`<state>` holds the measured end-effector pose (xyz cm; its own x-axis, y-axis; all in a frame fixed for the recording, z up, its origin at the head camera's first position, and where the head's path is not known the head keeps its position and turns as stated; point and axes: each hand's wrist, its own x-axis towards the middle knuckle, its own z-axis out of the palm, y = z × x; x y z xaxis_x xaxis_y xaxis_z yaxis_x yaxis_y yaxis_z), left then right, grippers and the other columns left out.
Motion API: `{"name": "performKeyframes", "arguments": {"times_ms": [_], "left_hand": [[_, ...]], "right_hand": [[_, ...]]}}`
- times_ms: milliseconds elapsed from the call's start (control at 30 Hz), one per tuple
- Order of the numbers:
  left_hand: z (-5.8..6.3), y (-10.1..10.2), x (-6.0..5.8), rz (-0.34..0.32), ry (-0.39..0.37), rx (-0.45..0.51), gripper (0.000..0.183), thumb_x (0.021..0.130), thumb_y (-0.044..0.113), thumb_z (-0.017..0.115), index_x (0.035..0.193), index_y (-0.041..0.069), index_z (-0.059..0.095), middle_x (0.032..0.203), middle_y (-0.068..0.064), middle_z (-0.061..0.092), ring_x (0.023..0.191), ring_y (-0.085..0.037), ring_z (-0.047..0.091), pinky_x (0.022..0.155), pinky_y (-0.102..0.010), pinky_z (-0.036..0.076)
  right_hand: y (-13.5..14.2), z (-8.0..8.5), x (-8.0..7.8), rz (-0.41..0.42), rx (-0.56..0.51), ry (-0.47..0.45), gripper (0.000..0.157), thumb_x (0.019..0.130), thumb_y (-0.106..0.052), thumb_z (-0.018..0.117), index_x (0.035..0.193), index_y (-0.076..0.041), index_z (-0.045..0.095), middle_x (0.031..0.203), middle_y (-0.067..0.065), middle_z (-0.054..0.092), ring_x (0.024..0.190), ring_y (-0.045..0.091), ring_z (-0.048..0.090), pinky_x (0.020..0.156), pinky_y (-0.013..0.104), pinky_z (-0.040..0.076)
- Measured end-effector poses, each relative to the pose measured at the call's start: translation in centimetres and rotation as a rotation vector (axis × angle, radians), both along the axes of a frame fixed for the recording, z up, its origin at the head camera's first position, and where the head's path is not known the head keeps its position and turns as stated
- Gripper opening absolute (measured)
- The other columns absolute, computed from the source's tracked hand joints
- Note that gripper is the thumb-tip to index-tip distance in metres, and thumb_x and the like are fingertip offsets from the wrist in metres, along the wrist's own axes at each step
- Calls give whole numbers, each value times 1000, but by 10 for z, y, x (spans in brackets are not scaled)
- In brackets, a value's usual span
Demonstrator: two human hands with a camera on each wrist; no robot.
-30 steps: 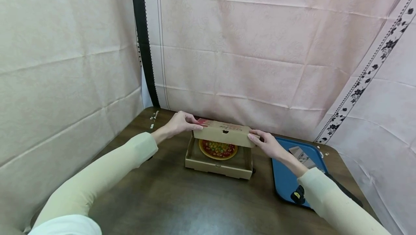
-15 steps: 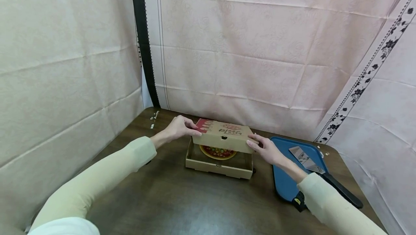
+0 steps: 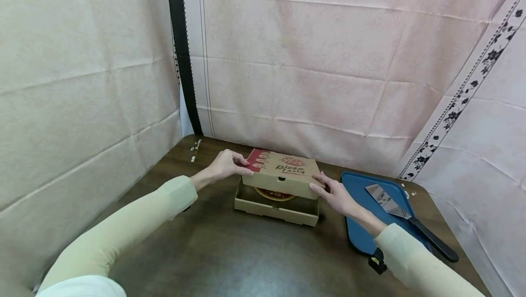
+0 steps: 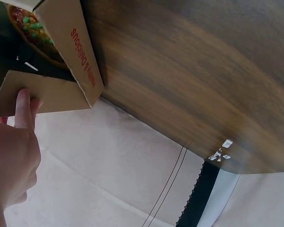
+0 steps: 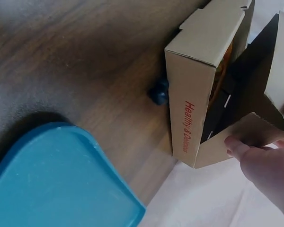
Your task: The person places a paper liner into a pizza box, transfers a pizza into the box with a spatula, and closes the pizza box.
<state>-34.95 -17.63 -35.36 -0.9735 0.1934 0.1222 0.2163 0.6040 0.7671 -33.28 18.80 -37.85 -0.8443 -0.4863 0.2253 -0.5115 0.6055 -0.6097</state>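
Observation:
A cardboard pizza box (image 3: 276, 212) stands on the table with its lid (image 3: 287, 173) tilted partway down over it. Red print and the words "Pizza Tasty" show on the lid. Inside lies a pizza (image 4: 35, 35), mostly hidden by the lid in the head view. My left hand (image 3: 225, 164) pinches the lid's left front corner between thumb and fingers. At the right front corner, my right hand (image 3: 334, 194) holds the lid in the same way. In the right wrist view, the right thumb (image 5: 236, 146) presses on the lid's side flap.
Right of the box lies a blue tray (image 3: 361, 233), with a black-handled spatula (image 3: 388, 203) across it. A small dark round thing (image 5: 159, 91) sits beside the box. White scraps (image 4: 221, 152) mark the table's far left corner. Curtains hang behind and at both sides.
Both hands have brought the lid down and toward me, so its printed top now shows and less of the pizza is visible. The right forearm has shifted slightly, uncovering the spatula.

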Motion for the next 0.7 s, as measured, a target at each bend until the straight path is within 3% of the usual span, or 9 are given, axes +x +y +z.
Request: {"name": "performKeyframes", "arguments": {"times_ms": [100,200,267,333,433,500,700], "left_hand": [[-3,0,2,1,-7,-9,33,71,31,86,96,12,77,102,-5,74,90,-14,60,77,-25,48],[-8,-1,3,-5,4,-7,33,71,31,86,96,12,77,101,-5,74,89,-15,62,77,-26,49],[-12,-1,3,-5,13,-4,32,71,30,86,96,12,77,98,-4,74,87,-15,63,75,-26,50],[-15,-1,2,-4,21,-1,32,70,29,87,95,12,76,95,-4,75,85,-14,65,75,-26,51],[-19,-1,3,-5,18,5,33,70,26,87,97,11,76,96,-4,75,86,-12,66,78,-28,53],[-21,0,5,-12,15,10,34,71,25,86,99,10,75,99,-5,75,90,-13,68,81,-30,54],[-26,1,9,-20,12,-11,39,72,24,86,105,8,74,105,-7,74,96,-15,68,86,-33,55]], "right_hand": [[-1,-4,3,1,0,3,53,99,-31,54,140,2,46,150,33,30,125,40,53,69,25,44],[-2,-7,6,6,-1,-5,54,99,-31,54,141,1,46,151,33,27,106,35,65,68,26,42],[-2,-9,7,8,1,-1,54,99,-31,54,141,1,45,152,32,27,114,35,62,71,28,43],[-2,-11,8,13,0,-8,54,99,-31,54,142,1,44,153,32,25,89,27,67,67,29,43],[-3,-14,10,16,-17,-9,54,99,-30,55,141,2,44,153,34,23,65,14,59,58,28,42],[-3,-17,11,21,-29,-12,54,98,-28,55,141,2,45,152,36,21,46,7,35,51,26,35],[-4,-23,14,27,-31,15,53,98,-26,57,140,3,45,151,37,22,46,3,26,48,24,32]]}}
